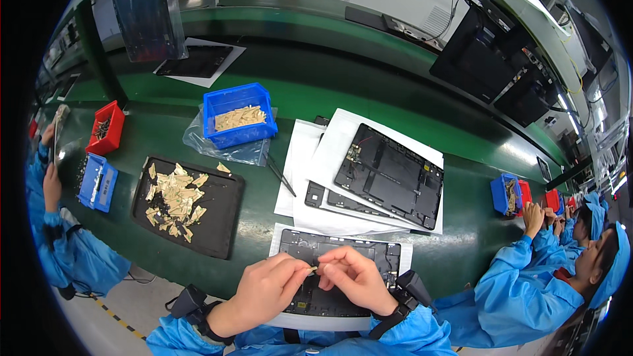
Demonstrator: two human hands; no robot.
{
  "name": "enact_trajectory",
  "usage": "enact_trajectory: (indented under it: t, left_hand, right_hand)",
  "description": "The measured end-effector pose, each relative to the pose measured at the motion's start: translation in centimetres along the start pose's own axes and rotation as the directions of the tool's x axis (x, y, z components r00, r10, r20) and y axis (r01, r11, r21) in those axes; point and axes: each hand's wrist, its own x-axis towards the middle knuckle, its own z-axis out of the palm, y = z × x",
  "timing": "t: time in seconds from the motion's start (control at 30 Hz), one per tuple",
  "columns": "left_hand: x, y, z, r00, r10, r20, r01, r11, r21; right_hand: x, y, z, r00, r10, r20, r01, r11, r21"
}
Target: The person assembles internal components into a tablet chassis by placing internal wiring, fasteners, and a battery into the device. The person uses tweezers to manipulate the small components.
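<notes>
My left hand pinches a small yellowish piece between thumb and forefinger. Close beside it, my right hand has its thumb and fingertips pressed together; whatever they grip is too small to make out. Both hands are above a black tablet housing that lies on a white sheet, partly hidden by them. To the left, a black tray holds a loose heap of tan and cream pieces. Dark tweezers rest on the bench, between that tray and a stack of housings.
Beyond my hands, black housings are stacked with white sheets. A blue bin of tan strips stands on a clear bag. At left are a red bin and another blue bin. Co-workers in blue sit at both sides.
</notes>
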Motion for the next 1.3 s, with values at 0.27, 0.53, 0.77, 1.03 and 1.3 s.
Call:
enact_trajectory:
  t: [0.27, 0.53, 0.77, 1.03, 1.3]
  left_hand:
    - [-0.1, -0.9, 0.5, 0.886, 0.456, -0.08, -0.359, 0.786, 0.504]
    - [0.2, -0.8, 0.4, 0.841, 0.539, -0.034, -0.395, 0.657, 0.642]
    - [1.6, -0.4, 0.4, 0.987, 0.056, -0.149, -0.085, 0.977, -0.195]
    - [6.2, -0.2, -4.0, 0.95, 0.13, -0.285, -0.141, 0.99, -0.018]
    - [13.7, -12.7, -13.8, 0.91, 0.084, -0.407, 0.165, 0.825, 0.54]
  right_hand:
    - [0.3, -0.3, 1.2, 0.958, -0.254, -0.133, 0.186, 0.904, -0.386]
    - [0.6, -0.1, 1.4, 0.935, -0.306, -0.177, 0.217, 0.892, -0.398]
    - [1.5, -2.0, 0.8, 0.927, -0.355, -0.123, 0.257, 0.838, -0.481]
    - [5.2, -6.4, 0.4, 0.908, -0.416, -0.042, 0.338, 0.79, -0.511]
    - [10.7, -6.8, -0.5, 0.946, -0.276, -0.17, 0.222, 0.933, -0.283]
